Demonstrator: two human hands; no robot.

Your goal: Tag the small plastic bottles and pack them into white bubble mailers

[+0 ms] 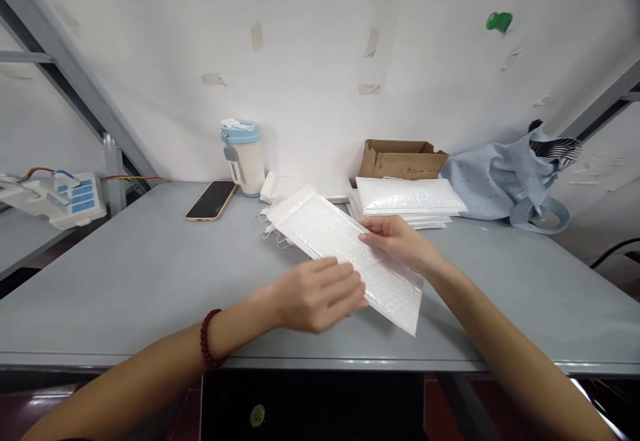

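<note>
A white bubble mailer [340, 231] is tilted above the table, its flap end toward the upper left. My right hand [395, 241] pinches its upper right edge between thumb and fingers. At the lower left edge, my left hand [325, 294] lies with fingers curled together over the mailer; the thumb is mostly hidden. Beyond the mailer is a stack of flat white items [280, 186] with thin white loops sticking out, partly covered by it. More white bubble mailers [410, 196] are piled to the right, near my right hand.
On the grey table [150, 281], a phone [213, 201] and a blue-lidded cup [247, 161] stand at the back left. An open cardboard box [403, 161] and a light blue cloth bag [490, 178] sit against the wall. A power strip [75, 198] is beyond the left edge.
</note>
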